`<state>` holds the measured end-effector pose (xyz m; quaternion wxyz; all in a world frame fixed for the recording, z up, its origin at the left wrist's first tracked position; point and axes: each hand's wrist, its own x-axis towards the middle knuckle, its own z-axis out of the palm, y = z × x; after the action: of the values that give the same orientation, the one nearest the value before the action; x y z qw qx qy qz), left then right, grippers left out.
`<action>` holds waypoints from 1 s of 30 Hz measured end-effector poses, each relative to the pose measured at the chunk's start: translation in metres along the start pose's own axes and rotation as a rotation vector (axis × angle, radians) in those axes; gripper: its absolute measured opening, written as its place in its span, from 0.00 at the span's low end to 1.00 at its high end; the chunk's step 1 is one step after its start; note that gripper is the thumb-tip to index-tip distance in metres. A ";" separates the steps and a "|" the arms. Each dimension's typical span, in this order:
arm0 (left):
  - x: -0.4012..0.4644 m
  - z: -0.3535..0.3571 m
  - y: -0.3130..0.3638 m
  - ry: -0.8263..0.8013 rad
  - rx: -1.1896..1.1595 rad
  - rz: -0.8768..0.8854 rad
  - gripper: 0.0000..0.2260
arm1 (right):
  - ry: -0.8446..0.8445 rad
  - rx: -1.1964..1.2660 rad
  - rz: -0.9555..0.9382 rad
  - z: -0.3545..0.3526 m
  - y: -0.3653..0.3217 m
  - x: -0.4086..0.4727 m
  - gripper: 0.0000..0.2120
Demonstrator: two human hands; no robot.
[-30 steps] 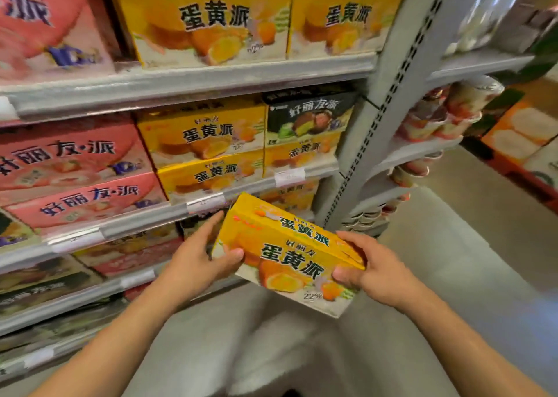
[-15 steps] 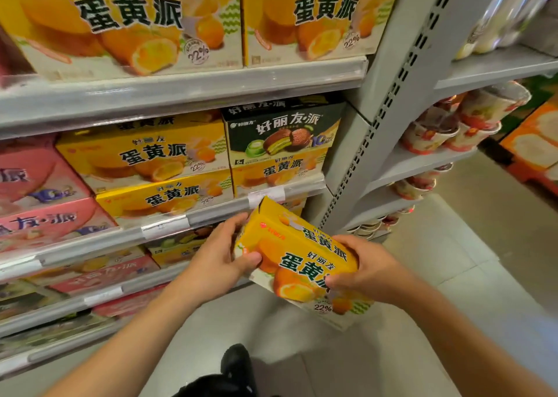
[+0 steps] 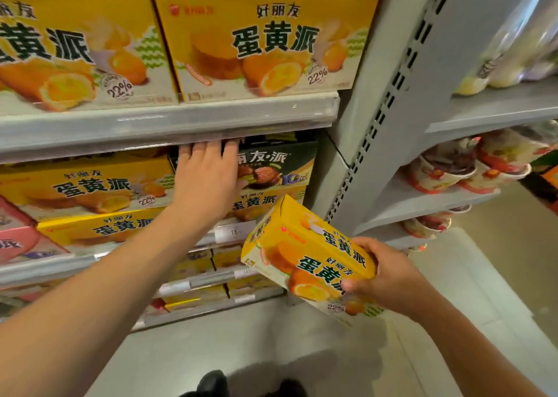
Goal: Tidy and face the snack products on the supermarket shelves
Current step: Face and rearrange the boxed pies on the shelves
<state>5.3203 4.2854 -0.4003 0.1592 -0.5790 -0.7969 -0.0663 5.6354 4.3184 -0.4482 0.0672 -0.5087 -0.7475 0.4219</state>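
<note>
Our left hand [image 3: 208,179] reached flat, fingers straight, onto the dark green carton [image 3: 280,167]; our right hand [image 3: 389,279] fingers gripped a tilted glossy yellow box [image 3: 305,260].

Grey metal supermarket shelving [image 3: 169,121] fills the left of the view, its boards stacked one above another with clear plastic price rails along their front edges. A grey perforated steel upright [image 3: 389,100] with rows of slots stands at its right end; beyond it shorter grey side shelves [image 3: 495,109] step down. Below lies a pale grey tiled floor [image 3: 453,291], evenly lit, with soft shadow near the shelving's base
</note>
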 end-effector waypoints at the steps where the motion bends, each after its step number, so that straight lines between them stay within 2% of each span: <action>1: 0.004 0.000 0.003 -0.027 0.018 -0.036 0.32 | -0.025 0.019 -0.008 -0.005 0.004 0.004 0.25; 5: 0.019 -0.007 0.008 -0.130 0.034 -0.129 0.28 | -0.132 0.135 -0.029 -0.022 0.017 0.018 0.29; 9: 0.026 -0.011 0.005 -0.148 0.072 -0.110 0.28 | -0.195 0.155 -0.052 -0.035 0.025 0.022 0.33; 19: -0.018 -0.023 0.028 0.011 0.062 -0.016 0.40 | -0.260 0.192 -0.027 -0.046 0.034 0.033 0.36; 22: -0.052 -0.022 0.029 0.019 0.007 -0.090 0.40 | -0.276 0.178 -0.033 -0.043 0.030 0.036 0.33; 30: -0.158 0.006 -0.021 -0.115 -0.079 -0.339 0.40 | -0.318 0.036 -0.089 -0.020 0.002 0.024 0.32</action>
<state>5.3430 4.1379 -0.4561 0.0772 -0.4449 -0.8877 -0.0902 5.6365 4.3494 -0.4447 -0.0242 -0.4005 -0.7629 0.5071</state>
